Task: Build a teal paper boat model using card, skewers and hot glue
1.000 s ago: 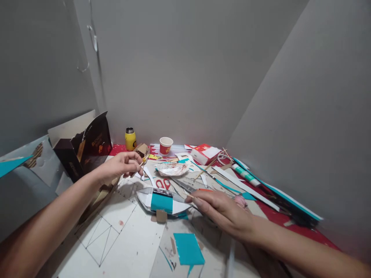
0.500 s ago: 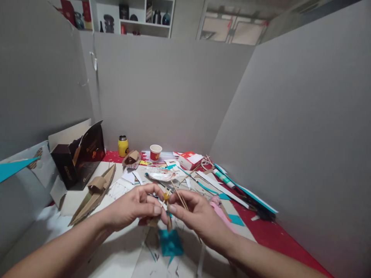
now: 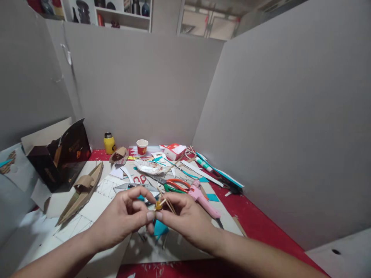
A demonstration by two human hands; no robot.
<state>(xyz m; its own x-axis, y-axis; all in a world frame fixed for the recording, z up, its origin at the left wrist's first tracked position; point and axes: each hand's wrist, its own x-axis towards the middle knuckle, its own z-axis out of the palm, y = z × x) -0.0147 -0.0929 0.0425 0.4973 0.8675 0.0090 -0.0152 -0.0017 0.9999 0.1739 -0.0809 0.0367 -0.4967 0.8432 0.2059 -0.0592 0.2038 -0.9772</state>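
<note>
Both hands meet fingertip to fingertip above the table, around a small yellow piece with a short pale stick end poking out. My left hand pinches it from the left with thumb and fingers. From the other side, my right hand is closed on it and on thin wooden sticks that slant between its fingers. Fingers hide much of the piece. Below the hands lies a teal piece, partly covered. Scissors with orange and green handles and a pink glue gun lie just beyond.
A cardboard boat shape and a dark open box stand left. Farther back are a yellow bottle, a paper cup and a red-white box. White strips and teal scraps clutter the right. Grey partitions enclose the table.
The view has swung right, so things appear farther left. My fingertips have drawn closer together around the yellow piece, and a brown piece hanging below them no longer shows. The scissors and glue gun are now uncovered.
</note>
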